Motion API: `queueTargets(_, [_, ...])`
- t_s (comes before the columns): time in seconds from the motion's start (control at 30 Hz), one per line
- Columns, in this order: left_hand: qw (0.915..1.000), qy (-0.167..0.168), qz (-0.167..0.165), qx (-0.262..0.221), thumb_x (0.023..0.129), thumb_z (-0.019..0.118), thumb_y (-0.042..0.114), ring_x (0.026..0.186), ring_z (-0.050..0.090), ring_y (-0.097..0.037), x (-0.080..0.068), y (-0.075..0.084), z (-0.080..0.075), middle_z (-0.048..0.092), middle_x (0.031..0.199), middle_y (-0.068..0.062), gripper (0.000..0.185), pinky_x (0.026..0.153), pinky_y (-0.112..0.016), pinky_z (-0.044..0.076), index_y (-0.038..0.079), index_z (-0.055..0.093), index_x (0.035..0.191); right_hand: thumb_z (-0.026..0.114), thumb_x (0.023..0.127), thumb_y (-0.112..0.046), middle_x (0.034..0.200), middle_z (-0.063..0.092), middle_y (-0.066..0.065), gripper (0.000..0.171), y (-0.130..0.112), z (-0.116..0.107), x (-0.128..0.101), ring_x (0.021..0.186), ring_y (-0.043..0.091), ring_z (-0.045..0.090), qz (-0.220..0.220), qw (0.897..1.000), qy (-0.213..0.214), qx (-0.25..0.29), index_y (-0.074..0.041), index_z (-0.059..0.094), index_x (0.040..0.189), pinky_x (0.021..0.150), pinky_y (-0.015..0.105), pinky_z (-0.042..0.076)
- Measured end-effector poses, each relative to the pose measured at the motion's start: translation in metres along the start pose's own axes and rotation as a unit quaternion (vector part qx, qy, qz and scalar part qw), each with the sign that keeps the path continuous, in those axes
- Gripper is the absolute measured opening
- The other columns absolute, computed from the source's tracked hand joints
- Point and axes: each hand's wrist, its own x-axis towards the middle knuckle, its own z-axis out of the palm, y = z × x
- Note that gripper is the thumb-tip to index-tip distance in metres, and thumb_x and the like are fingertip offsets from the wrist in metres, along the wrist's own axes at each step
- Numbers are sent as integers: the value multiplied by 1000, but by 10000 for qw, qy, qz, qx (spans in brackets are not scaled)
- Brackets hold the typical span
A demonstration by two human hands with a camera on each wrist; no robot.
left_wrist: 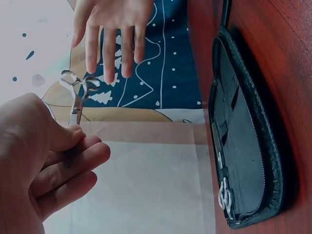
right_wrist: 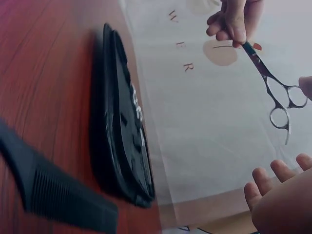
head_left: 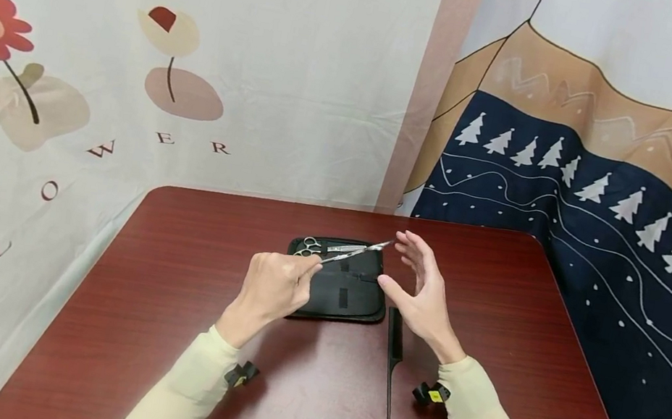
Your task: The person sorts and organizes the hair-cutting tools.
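Now the left hand (head_left: 271,287) pinches a pair of scissors (head_left: 347,254) by the blade end, ring handles aimed at two o'clock above the open black case (head_left: 354,304). The right hand (head_left: 422,293) hovers at three o'clock, its grip spread and empty. A black comb (head_left: 394,354) lies on the tabletop (head_left: 163,299).

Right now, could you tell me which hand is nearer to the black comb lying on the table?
Right. The right hand hovers open just above the comb's upper end; the left hand, holding scissors, is across the case.

Shiny metal scissors (head_left: 347,254), glossy wooden table (head_left: 172,330)
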Motion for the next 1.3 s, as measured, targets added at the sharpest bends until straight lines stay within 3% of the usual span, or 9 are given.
queueTargets(0.2, [9973, -481, -292, -463, 90, 82, 6, 41, 37, -11, 2, -2, -4, 46, 46, 4, 20, 38, -32, 33, 15, 75, 73, 86, 96, -13, 174, 52, 3, 88, -2, -14, 2, 159, 31, 50, 150, 9946, -168, -1012, -23, 43, 173, 134, 52, 40])
queueTargets(0.4, [9809, -1401, -948, -964, 89, 79, 5, 52, 31, -3, 5, -3, -8, 37, 53, 13, 33, 49, -24, 29, 20, 66, 63, 91, 92, -19, 178, 48, 5, 96, -6, -24, 5, 162, 31, 47, -158, 9849, -390, -1678, -25, 42, 174, 132, 72, 37])
queueTargets(0.5, [9704, -1757, -1219, -1121, 90, 78, 7, 51, 39, 1, 4, -4, -8, 49, 53, 15, 33, 51, -23, 34, 23, 69, 62, 93, 90, -20, 179, 46, 7, 100, -7, -28, 6, 164, 32, 45, -451, 9780, -528, -1968, -24, 41, 175, 132, 73, 38])
queueTargets(0.7, [9513, -2079, -1628, -1592, 90, 81, 9, 55, 61, 5, 4, -8, -6, 73, 61, 14, 21, 59, -25, 51, 24, 85, 76, 96, 87, -24, 180, 43, 9, 102, -7, -31, 8, 166, 34, 41, -826, 9618, -885, -2457, -19, 42, 174, 132, 73, 35])
queueTargets(0.8, [9328, -2269, -1961, -2000, 93, 79, 9, 56, 67, 6, 3, -10, -5, 76, 62, 13, 22, 65, -24, 55, 23, 86, 77, 97, 86, -25, 179, 45, 11, 101, -8, -32, 9, 165, 36, 41, -1054, 9514, -1013, -2710, -17, 45, 172, 133, 70, 34])
queueTargets(0.93, [8981, -2562, -2524, -2531, 98, 79, 10, 59, 74, 2, 3, -11, -7, 78, 66, 10, 20, 68, -22, 60, 19, 89, 83, 99, 84, -27, 178, 45, 12, 103, -9, -34, 10, 165, 36, 41, -1302, 9392, -1124, -2972, -15, 46, 172, 136, 63, 33])
queueTargets(1.03, [8658, -2732, -2984, -2944, 99, 79, 11, 61, 78, -5, 4, -10, -9, 80, 68, 5, 15, 67, -26, 64, 14, 90, 90, 99, 84, -29, 179, 44, 11, 104, -9, -35, 10, 166, 38, 40, -1409, 9325, -1208, -3098, -15, 46, 172, 139, 59, 31])
queueTargets(1.17, [8224, -2848, -3496, -3470, 99, 79, 9, 63, 80, -14, 5, -8, -10, 81, 70, -1, 12, 68, -43, 71, 8, 90, 94, 98, 85, -32, 180, 43, 11, 103, -9, -34, 11, 167, 39, 38, -1501, 9270, -1306, -3181, -15, 47, 172, 140, 57, 29])
queueTargets(1.3, [8001, -2918, -3725, -3688, 99, 79, 9, 63, 81, -18, 6, -8, -11, 81, 70, -4, 12, 70, -50, 71, 6, 89, 94, 98, 86, -33, 180, 43, 11, 100, -10, -33, 11, 170, 34, 36, -1559, 9238, -1375, -3214, -14, 48, 171, 140, 57, 30])
